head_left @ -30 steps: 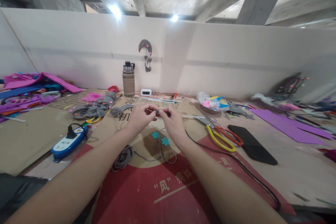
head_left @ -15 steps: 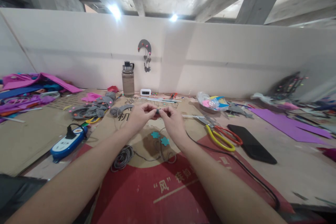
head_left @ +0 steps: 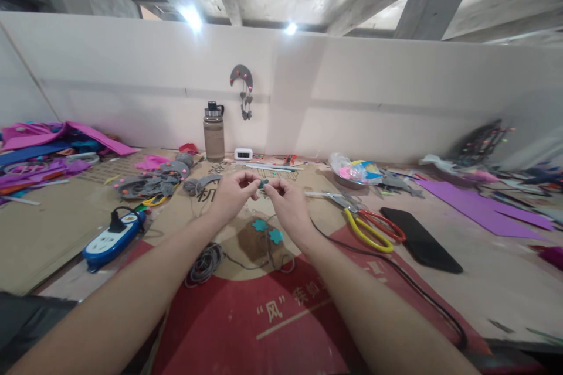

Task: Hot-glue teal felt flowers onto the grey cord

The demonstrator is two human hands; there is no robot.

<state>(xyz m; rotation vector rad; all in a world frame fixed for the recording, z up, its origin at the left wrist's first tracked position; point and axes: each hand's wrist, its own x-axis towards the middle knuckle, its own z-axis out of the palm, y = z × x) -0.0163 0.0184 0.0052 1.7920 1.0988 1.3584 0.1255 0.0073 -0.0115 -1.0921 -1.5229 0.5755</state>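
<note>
Both my hands are raised together over the middle of the table. My left hand (head_left: 231,194) and my right hand (head_left: 288,203) each pinch a small teal piece (head_left: 263,184) between their fingertips. Below them two teal flower cut-outs (head_left: 268,231) lie on a brown felt patch (head_left: 253,241). Thin grey cord trails from the hands down to a coil of grey cord (head_left: 204,262) on the red and tan cardboard sheet (head_left: 246,322).
Scissors with yellow and red handles (head_left: 369,229) and a black phone (head_left: 420,239) lie to the right. A blue and white power strip (head_left: 113,235) sits left. A water bottle (head_left: 213,131), grey felt shapes (head_left: 152,182), purple sheets (head_left: 484,211) and a black cable (head_left: 396,272) surround them.
My hands stay in nearly the same place, with the fingertips shifting slightly round the small teal piece, which shows a little more now.
</note>
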